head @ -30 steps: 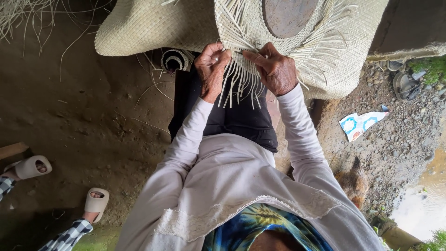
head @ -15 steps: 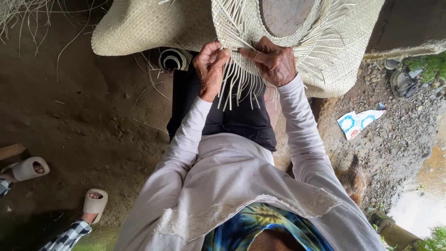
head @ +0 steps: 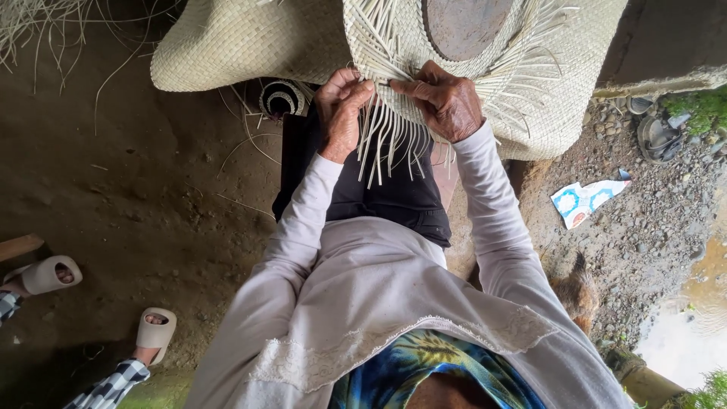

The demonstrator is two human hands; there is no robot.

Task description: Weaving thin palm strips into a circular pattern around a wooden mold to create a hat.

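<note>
Head view: left hand [head: 342, 113] and right hand [head: 447, 102] both pinched on loose straw strips [head: 394, 140] of woven mat [head: 250, 45], fringe hanging just below the hands.

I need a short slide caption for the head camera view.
Left hand and right hand pinch loose straw strands at the woven mat edge.

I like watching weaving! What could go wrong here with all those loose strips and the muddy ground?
1. The loose strips dangle free under the left hand and right hand; they might tangle or slip out of order.
2. The mat hangs over bare dirt, so its edge could get dirty.
3. Another person's feet are close; a step could catch the stray strands on the ground.
</note>
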